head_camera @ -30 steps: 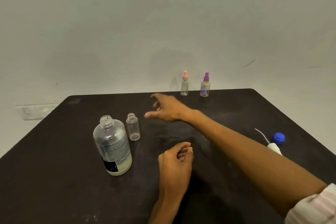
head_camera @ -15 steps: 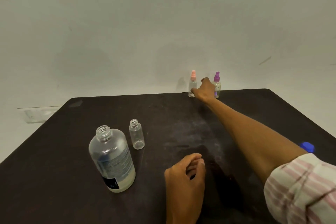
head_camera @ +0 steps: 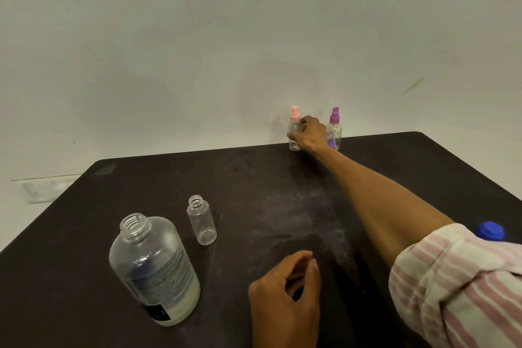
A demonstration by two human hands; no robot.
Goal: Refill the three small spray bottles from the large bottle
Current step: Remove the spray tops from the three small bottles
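The large clear bottle [head_camera: 154, 268] stands uncapped at the near left of the black table [head_camera: 84, 291], a little pale liquid at its bottom. Just behind and to its right stands a small clear bottle [head_camera: 201, 219] with no cap. At the table's far edge my right hand [head_camera: 309, 134] grips the pink-capped spray bottle [head_camera: 294, 121]. The purple-capped spray bottle [head_camera: 334, 127] stands right beside it, partly hidden by that hand. My left hand [head_camera: 285, 291] rests on the table near me, fingers loosely curled, holding nothing.
A blue cap [head_camera: 490, 230] lies at the right edge of the table, partly behind my striped sleeve [head_camera: 457, 285]. A pale wall rises directly behind the table's far edge.
My right hand has reached from beside the small open bottle to the far edge and closed round the pink-capped spray bottle. The left hand stays put.
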